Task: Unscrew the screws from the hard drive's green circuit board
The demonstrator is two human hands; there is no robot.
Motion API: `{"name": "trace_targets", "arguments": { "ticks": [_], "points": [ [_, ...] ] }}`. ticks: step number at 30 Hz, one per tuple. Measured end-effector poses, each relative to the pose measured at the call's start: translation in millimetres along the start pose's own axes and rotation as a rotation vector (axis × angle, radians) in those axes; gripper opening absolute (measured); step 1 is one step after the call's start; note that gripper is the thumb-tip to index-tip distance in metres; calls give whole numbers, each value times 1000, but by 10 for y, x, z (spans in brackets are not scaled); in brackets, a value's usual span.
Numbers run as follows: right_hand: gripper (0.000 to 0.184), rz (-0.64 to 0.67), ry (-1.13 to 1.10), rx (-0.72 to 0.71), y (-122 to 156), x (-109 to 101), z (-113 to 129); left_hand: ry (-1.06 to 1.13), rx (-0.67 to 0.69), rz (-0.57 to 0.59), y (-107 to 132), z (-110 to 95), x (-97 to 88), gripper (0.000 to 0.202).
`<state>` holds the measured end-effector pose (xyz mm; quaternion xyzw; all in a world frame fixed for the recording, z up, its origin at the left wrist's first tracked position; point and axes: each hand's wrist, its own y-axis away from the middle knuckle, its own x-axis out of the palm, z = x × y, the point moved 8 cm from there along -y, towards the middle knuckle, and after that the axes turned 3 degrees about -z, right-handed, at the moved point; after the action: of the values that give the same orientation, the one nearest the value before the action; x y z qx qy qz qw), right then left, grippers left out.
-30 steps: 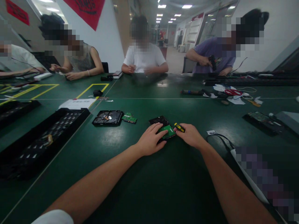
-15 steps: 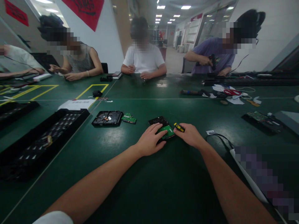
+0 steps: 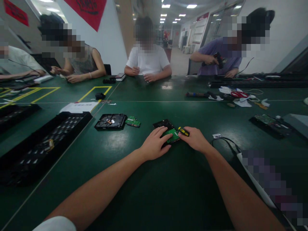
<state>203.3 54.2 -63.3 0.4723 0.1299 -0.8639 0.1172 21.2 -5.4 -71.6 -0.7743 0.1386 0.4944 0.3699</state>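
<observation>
Left hand is pinning the hard drive to the surface, fingers spread flat. Right hand is curling its fingers tight around the screwdriver at the drive's right edge. Another opened drive is sitting well off to the left.

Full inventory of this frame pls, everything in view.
hard drive: 1, black, green board up, centre, under left hand
screwdriver: 1, yellow-black, in right hand
open drive: 1, black, left of centre
loose board: 1, green, beside open drive
trays: 2, black, left side
paper: 1, white, behind near tray
cable: 1, black, right
people: 4, grey, white, purple tops, far side
table: 1, green, underneath everything
left hand: 1, bare, on hard drive
right hand: 1, bare, gripping screwdriver
</observation>
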Motion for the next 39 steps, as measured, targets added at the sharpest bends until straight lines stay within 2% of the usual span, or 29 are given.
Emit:
{"name": "trace_targets", "arguments": {
  "ticks": [6, 9, 12, 15, 18, 23, 28, 39],
  "points": [
    [25, -30, -78, 38, -7, -12, -92, 0, 0, -9, 8, 2, -6, 53],
    [25, -139, -150, 83, -26, -66, -194, -2, 2, -9, 9, 2, -7, 53],
    [33, -290, -300, 96, -36, -138, -276, 1, 3, -7, 9, 7, -3, 53],
    [38, -405, -381, 61, -25, -215, -277, 3, 4, -6, 10, 16, 5, 53],
    [38, -464, -353, 26, 10, -291, -211, -4, 5, -11, 9, 23, 10, 52],
    [24, -304, -233, 108, 14, -188, -180, -2, 8, -13, 9, 19, 7, 53],
    [23, -115, -158, 145, -12, -15, -193, -12, 1, -2, 13, 16, 12, 53],
    [21, -46, -160, 145, -5, 30, -168, -10, -2, 10, -2, 11, 16, 52]
  ]
}}
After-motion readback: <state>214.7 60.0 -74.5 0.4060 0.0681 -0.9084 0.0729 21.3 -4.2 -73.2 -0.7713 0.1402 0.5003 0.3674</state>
